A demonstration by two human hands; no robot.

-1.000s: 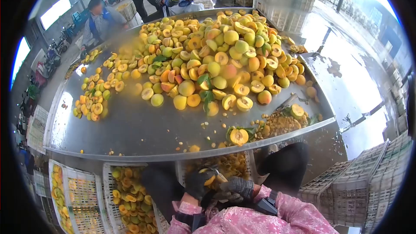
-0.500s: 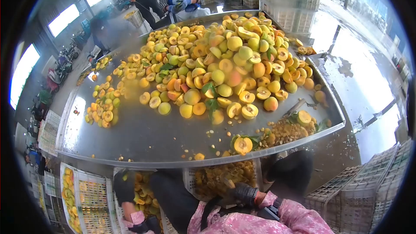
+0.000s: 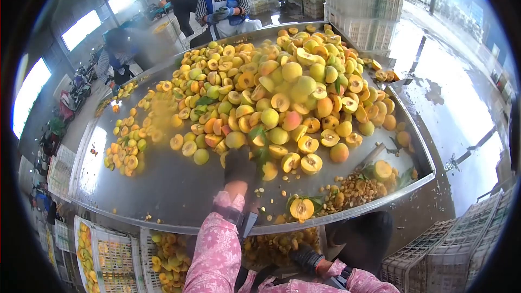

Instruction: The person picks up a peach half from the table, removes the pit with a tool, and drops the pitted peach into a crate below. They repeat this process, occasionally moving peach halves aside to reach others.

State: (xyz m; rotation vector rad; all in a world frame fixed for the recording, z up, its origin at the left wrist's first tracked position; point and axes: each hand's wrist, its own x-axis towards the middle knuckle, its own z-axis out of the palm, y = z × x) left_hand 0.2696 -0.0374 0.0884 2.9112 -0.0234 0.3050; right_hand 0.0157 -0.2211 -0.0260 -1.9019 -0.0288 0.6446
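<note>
My left hand [image 3: 239, 167], in a dark glove below a pink patterned sleeve, reaches over the metal table [image 3: 163, 195] to the front of the fruit pile [image 3: 260, 87]. Its fingertips are beside yellow fruit, but its fingers are too dark and blurred to read. The pile mixes whole fruit and halves, some with pits. My right hand [image 3: 306, 258], also dark-gloved, is low over a crate of fruit pieces [image 3: 271, 247] below the table's front edge; its finger shape and any held item are unclear. A cut half [image 3: 302, 209] lies near that edge.
Loose pits [image 3: 353, 191] lie at the table's front right. Crates of fruit [image 3: 168, 255] stand below the front edge, with stacked crates [image 3: 429, 255] at right. Across the table sits a person in a blue apron [image 3: 225, 8]; other people are at the left and behind.
My left hand has moved from low at the left, over the crates, up and forward to the pile. My right hand has shifted slightly lower. The seated person's hands have moved.
</note>
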